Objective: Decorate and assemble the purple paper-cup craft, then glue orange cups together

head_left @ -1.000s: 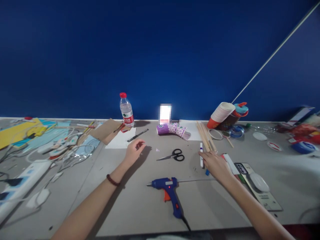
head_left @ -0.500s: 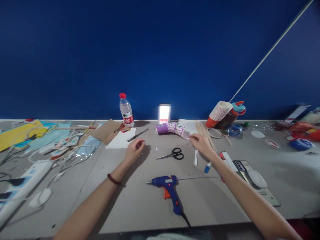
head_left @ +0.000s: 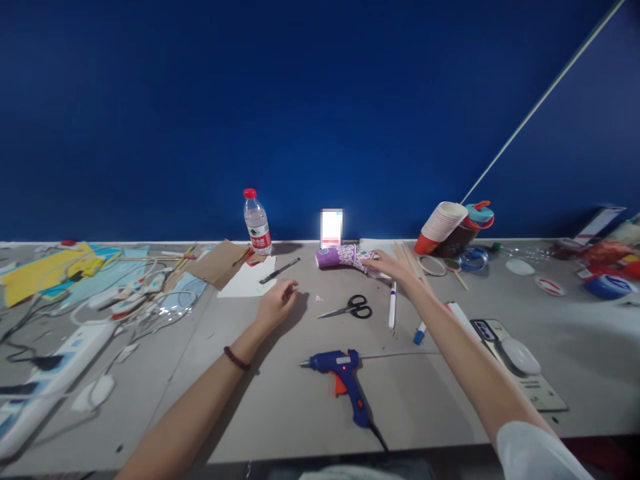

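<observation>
A purple patterned paper-cup piece (head_left: 336, 258) lies on its side near the wall, its fringed end to the right. My right hand (head_left: 389, 263) reaches to that fringed end, its fingers closed over it and hiding part of the strips. My left hand (head_left: 278, 301) hovers over the table just in front of a white sheet of paper (head_left: 240, 283), with fingers loosely curled, thumb apart and nothing between them. Between and in front of the hands lie black-handled scissors (head_left: 356, 307) and a blue glue gun (head_left: 340, 365) with a lit red light and a glue stick in its back.
A water bottle (head_left: 258, 225) stands by the wall, near a bright blurred screen (head_left: 331, 229). Stacked paper cups (head_left: 441, 227), wooden sticks (head_left: 406, 260) and a phone (head_left: 530, 380) are on the right. Cables and a power strip (head_left: 60, 373) clutter the left. A black pen (head_left: 280, 271) lies on the paper.
My right hand has moved left and away from me onto the fringed end of the purple paper-cup piece. The left hand stays nearly in place; the whole view has shifted slightly.
</observation>
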`<state>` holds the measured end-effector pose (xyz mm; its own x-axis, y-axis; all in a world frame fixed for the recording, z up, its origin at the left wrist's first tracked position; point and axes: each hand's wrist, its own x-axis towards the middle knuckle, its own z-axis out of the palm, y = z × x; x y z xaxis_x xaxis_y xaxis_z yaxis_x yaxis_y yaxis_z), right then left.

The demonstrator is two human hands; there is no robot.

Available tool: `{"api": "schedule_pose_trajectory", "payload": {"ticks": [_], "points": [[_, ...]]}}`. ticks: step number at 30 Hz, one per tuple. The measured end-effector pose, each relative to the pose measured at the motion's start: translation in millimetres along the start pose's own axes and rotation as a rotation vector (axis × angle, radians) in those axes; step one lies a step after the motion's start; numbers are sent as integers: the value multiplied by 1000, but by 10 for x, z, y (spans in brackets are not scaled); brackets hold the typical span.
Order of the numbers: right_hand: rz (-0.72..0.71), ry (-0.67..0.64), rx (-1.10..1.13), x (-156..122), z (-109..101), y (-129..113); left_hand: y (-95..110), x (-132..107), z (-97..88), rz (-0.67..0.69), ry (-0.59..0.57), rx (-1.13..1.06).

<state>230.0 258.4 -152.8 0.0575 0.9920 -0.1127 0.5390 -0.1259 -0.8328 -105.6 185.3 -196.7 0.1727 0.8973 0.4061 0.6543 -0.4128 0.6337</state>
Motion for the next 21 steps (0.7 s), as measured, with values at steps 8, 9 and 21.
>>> {"api": "schedule_pose_trajectory", "payload": {"ticks": [8, 9, 21], "points": [[-188, 258, -116, -360, 160, -126, 76, 33, -43, -21, 49, -211], [-238, 315, -117, -452, 207, -168, 96, 38, -52, -35, 48, -255], [-731, 458, -318, -1423, 938, -627, 312, -27, 10, -286, -112, -1024]]}}
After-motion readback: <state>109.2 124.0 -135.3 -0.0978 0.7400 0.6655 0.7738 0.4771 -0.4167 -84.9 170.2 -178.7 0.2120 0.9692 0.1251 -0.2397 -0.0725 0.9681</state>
